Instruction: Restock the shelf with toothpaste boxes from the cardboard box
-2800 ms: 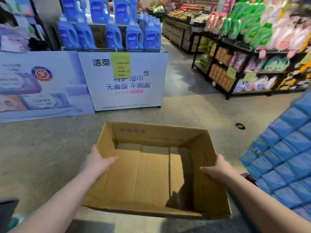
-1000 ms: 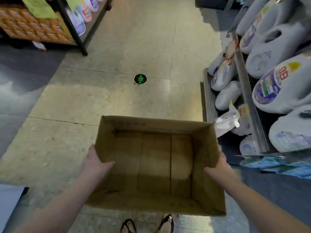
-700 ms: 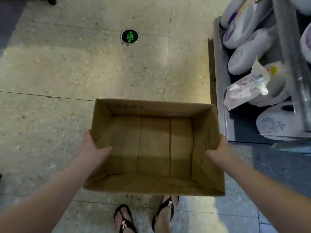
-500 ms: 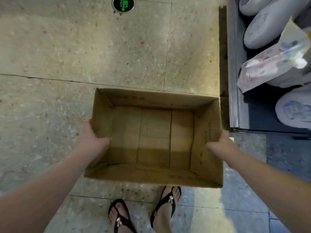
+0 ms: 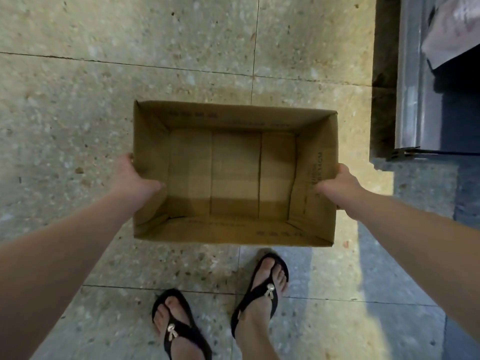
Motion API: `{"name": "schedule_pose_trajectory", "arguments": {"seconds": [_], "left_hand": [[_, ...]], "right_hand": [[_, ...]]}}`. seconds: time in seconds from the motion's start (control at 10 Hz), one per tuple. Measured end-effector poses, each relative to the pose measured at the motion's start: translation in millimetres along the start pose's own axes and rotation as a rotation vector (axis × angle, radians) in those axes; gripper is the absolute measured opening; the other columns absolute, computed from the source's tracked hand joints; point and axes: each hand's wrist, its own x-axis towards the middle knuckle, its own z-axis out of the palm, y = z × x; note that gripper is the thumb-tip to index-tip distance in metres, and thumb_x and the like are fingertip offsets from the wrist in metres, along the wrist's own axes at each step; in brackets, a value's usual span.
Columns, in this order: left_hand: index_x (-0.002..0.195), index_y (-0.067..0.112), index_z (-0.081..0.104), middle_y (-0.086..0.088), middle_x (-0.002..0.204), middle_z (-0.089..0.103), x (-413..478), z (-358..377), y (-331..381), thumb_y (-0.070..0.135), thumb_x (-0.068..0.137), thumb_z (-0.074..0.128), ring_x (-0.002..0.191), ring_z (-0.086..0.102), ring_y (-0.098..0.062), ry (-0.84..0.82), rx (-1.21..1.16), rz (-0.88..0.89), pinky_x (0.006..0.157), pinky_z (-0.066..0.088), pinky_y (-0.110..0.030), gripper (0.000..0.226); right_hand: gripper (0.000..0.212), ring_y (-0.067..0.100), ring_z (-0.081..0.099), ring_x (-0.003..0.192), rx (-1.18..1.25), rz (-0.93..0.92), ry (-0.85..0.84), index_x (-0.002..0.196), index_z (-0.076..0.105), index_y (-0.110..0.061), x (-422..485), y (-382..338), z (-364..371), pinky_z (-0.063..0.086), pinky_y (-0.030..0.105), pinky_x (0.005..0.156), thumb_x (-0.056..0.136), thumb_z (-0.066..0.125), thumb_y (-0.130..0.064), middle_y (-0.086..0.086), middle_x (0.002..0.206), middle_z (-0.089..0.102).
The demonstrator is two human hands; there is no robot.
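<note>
Box: a brown open-topped cardboard box (image 5: pixel 233 118) is held over the speckled stone floor (image 5: pixel 130 61), apparently clear of it; its inside is bare, and no toothpaste boxes are seen in it.
Left hand: the left hand (image 5: pixel 132 178) is clamped on the left short wall, with the thumb laid inside and the fingers hidden outside.
Right hand: the right hand (image 5: pixel 337 183) is clamped likewise on the right short wall.
Long axis: the axis runs left to right, from one hand to the other, so the load is shared evenly.
Shelf: a grey metal shelf base (image 5: pixel 410 87) lies beyond the box's far right corner, nearer the right hand.
Feet: black thong sandals (image 5: pixel 259 289) are seen just behind the box's near wall.
Judgement: unloading is judged finished; setting the box down or aside is probably what follows.
</note>
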Motion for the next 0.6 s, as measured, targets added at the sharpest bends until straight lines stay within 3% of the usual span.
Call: {"name": "schedule_pose_trajectory", "arguments": {"seconds": [0.1, 0.2, 0.3, 0.4, 0.5, 0.6], "left_hand": [[0.137, 0.025, 0.028, -0.013, 0.133, 0.051, 10, 6, -4, 0.012, 0.069, 0.076, 0.115, 0.054, -0.037, 0.008, 0.037, 0.045, 0.094, 0.049, -0.055, 0.085], [0.138, 0.028, 0.027, -0.01, 0.134, 0.052, 14, 5, -3, 0.015, 0.072, 0.074, 0.116, 0.054, -0.035, -0.007, 0.023, 0.071, 0.095, 0.048, -0.054, 0.082], [0.141, 0.02, 0.027, -0.012, 0.138, 0.047, 8, 4, -3, 0.021, 0.073, 0.074, 0.124, 0.047, -0.036, -0.019, 0.126, 0.124, 0.104, 0.04, -0.051, 0.082], [0.143, 0.016, 0.026, -0.016, 0.144, 0.036, -12, -1, 2, 0.031, 0.076, 0.07, 0.131, 0.037, -0.036, 0.002, 0.287, 0.182, 0.11, 0.033, -0.05, 0.081], [0.138, 0.014, 0.036, -0.016, 0.139, 0.04, -45, -15, 15, 0.033, 0.082, 0.063, 0.128, 0.04, -0.037, -0.026, 0.359, 0.227, 0.108, 0.035, -0.049, 0.065], [0.131, 0.015, 0.046, -0.011, 0.132, 0.048, -85, -35, 27, 0.034, 0.087, 0.055, 0.118, 0.049, -0.032, -0.088, 0.399, 0.301, 0.099, 0.042, -0.044, 0.049]], "right_hand": [[0.065, 0.024, 0.046, 0.097, 0.018, -0.007, 0.015, 0.137, 0.023, -0.02, 8, 2, 8, 0.043, 0.03, 0.065, 0.083, 0.059, -0.01, 0.008, 0.125, 0.046], [0.075, 0.031, 0.047, 0.114, -0.004, -0.009, 0.048, 0.141, 0.013, -0.022, 12, 2, 12, 0.043, 0.032, 0.073, 0.083, 0.058, -0.008, 0.011, 0.137, 0.039], [0.082, 0.03, 0.047, 0.115, -0.034, -0.043, 0.081, 0.142, 0.008, -0.022, 6, -3, 14, 0.044, 0.026, 0.064, 0.081, 0.061, -0.007, 0.012, 0.141, 0.035], [0.078, 0.022, 0.048, 0.095, -0.092, -0.102, 0.081, 0.142, 0.014, -0.02, -18, -11, 8, 0.04, 0.022, 0.051, 0.081, 0.061, -0.01, 0.013, 0.135, 0.041], [0.072, 0.029, 0.055, 0.099, -0.137, -0.173, 0.08, 0.141, 0.021, -0.018, -54, -21, -5, 0.052, 0.033, 0.067, 0.08, 0.058, -0.013, 0.015, 0.132, 0.046], [0.068, 0.031, 0.051, 0.115, -0.237, -0.197, 0.083, 0.143, 0.022, -0.017, -105, -32, -15, 0.047, 0.033, 0.08, 0.083, 0.054, -0.015, 0.013, 0.143, 0.037]]}}
